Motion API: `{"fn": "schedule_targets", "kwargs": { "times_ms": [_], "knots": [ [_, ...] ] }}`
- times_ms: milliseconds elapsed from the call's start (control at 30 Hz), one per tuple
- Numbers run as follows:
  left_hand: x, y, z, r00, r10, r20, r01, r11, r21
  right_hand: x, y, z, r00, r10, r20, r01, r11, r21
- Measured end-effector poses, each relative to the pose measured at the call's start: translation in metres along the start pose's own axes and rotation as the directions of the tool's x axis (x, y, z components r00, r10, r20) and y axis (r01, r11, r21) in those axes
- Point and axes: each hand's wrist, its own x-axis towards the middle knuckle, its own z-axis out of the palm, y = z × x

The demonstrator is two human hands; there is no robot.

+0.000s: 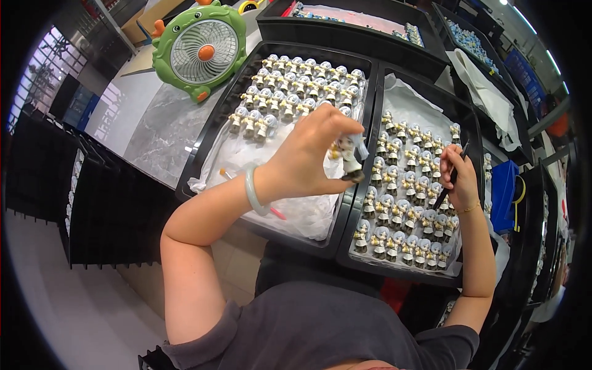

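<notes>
My left hand (307, 154), with a pale bangle at the wrist, pinches a small figurine (347, 156) by its top and base between fingers and thumb. The figurine has light hair, a white outfit and a dark base, and is held up over the divide between two black trays. In my right hand (459, 179) is a slim black pen-like tool (455, 174), slanting down over the right tray (470, 132). Rows of similar figurines (394, 213) stand in that tray on white paper. More figurines (290, 83) fill the far part of the left tray (203, 145).
A thin brush (225, 173) lies on the left tray's paper lining (296, 216). A green animal-shaped fan (200, 52) stands on the grey table (166, 132) at the left. Another black tray (351, 28) sits behind, and a blue bin (504, 194) is at the right.
</notes>
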Motion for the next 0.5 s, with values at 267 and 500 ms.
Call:
{"fn": "schedule_targets", "kwargs": {
  "times_ms": [267, 500],
  "knots": [
    [0.000, -0.002, 0.000, 0.998, -0.053, 0.040, 0.041, 0.966, 0.255, 0.006, -0.001, -0.005, 1.000, 0.004, 0.010, -0.004, 1.000, 0.014],
    [0.004, -0.011, -0.004, 0.991, -0.109, 0.083, 0.082, 0.956, 0.283, 0.009, -0.003, -0.005, 0.999, 0.018, 0.036, -0.019, 1.000, 0.024]
  ]
}}
